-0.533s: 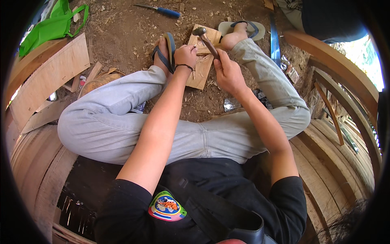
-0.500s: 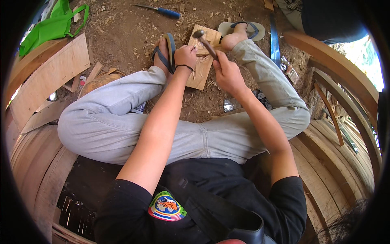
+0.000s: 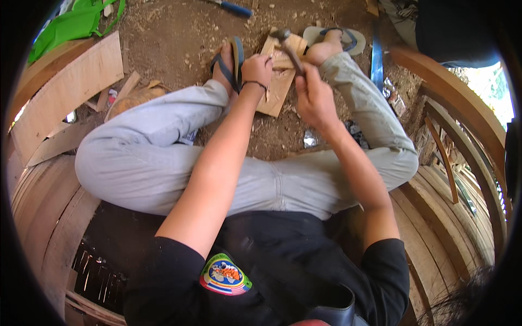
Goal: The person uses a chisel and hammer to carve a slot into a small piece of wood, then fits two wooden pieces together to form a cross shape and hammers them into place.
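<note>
My right hand (image 3: 316, 102) is closed round the handle of a hammer (image 3: 294, 57). Its dark metal head is over the far end of a pale wooden board (image 3: 279, 92) on the ground between my feet. My left hand (image 3: 256, 70) is closed at the board's left side, just left of the hammer. A small dark tip shows by its fingers, but the thing in its grip is mostly hidden. Loose shavings and a smaller wood piece lie on the board.
My sandalled feet flank the board. A blue-handled tool (image 3: 236, 8) lies beyond it, and a blue saw-like blade (image 3: 377, 60) to the right. Curved timbers (image 3: 451, 76) stand on both sides. A green bag (image 3: 68, 30) is far left; another person sits far right.
The hammer head has moved slightly away and to the right relative to the board. My left hand keeps its place at the board. The whole view has shifted a little.
</note>
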The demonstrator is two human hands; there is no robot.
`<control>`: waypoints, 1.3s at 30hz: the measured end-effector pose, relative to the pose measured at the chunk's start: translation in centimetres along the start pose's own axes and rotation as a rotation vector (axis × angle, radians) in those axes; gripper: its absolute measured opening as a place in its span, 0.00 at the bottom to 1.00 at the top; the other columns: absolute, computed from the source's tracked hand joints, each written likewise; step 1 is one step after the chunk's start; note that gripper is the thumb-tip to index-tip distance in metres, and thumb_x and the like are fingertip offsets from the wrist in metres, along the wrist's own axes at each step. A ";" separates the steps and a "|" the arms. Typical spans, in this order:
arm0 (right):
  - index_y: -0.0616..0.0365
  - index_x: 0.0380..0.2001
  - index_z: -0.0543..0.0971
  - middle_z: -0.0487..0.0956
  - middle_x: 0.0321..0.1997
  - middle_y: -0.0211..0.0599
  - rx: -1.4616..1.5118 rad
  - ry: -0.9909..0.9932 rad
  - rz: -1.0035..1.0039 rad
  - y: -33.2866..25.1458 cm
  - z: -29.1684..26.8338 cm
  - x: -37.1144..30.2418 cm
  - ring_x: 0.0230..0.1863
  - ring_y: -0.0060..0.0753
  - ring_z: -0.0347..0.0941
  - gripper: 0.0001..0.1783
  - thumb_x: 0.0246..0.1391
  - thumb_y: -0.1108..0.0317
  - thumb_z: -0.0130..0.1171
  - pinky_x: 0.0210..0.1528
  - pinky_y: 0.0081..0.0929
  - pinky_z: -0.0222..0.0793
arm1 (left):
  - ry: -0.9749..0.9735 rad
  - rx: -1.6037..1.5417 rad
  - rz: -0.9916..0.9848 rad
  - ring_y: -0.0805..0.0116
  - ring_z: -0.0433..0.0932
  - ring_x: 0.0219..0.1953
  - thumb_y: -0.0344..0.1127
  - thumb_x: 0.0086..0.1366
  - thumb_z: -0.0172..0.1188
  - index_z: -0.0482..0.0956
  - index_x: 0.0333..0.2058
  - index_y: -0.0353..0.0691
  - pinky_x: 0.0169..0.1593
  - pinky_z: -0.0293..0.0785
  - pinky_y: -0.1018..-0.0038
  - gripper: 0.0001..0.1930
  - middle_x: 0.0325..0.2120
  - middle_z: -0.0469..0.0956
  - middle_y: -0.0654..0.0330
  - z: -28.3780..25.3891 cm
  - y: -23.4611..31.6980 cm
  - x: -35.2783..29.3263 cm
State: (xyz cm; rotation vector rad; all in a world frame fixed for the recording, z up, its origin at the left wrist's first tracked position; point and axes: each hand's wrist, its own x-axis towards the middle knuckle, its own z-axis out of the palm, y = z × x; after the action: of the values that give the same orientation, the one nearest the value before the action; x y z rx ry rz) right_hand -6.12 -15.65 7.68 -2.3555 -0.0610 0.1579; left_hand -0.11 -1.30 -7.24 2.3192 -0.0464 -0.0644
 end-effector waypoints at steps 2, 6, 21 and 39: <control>0.55 0.48 0.66 0.78 0.28 0.58 0.006 0.003 0.004 0.3 0.2 -0.3 0.32 0.67 0.74 0.14 0.62 0.62 0.48 0.34 0.57 0.69 | 0.025 -0.026 0.006 0.49 0.80 0.32 0.39 0.56 0.62 0.82 0.30 0.39 0.37 0.75 0.60 0.09 0.27 0.80 0.51 -0.2 -0.3 -1.0; 0.57 0.41 0.67 0.76 0.24 0.58 -0.298 -0.133 0.183 3.3 0.9 0.2 0.28 0.66 0.74 0.07 0.62 0.69 0.49 0.28 0.58 0.65 | -0.053 0.018 -0.036 0.51 0.81 0.33 0.39 0.55 0.63 0.84 0.33 0.40 0.38 0.75 0.62 0.10 0.29 0.81 0.51 0.3 -0.4 -0.4; 0.61 0.49 0.72 0.75 0.23 0.35 0.203 -0.291 0.377 5.0 0.9 -0.9 0.18 0.29 0.69 0.17 0.66 0.60 0.48 0.22 0.29 0.64 | -0.661 0.560 0.310 0.49 0.75 0.48 0.43 0.63 0.59 0.73 0.53 0.37 0.55 0.70 0.61 0.23 0.43 0.77 0.46 -29.3 5.0 4.3; 0.57 0.36 0.71 0.64 0.15 0.20 0.940 -0.609 0.298 -3.3 -2.4 -0.9 0.13 0.12 0.56 0.14 0.64 0.57 0.52 0.15 0.15 0.49 | -0.581 -0.370 -0.039 0.71 0.78 0.40 0.39 0.61 0.65 0.70 0.55 0.30 0.44 0.75 0.73 0.27 0.36 0.79 0.56 -23.7 9.5 -1.0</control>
State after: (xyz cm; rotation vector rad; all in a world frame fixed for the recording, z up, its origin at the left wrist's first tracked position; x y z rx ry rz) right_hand -6.63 -15.08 11.78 -1.3047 0.0624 0.8450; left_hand 0.22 9.56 15.88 1.8647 -0.2586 -0.7043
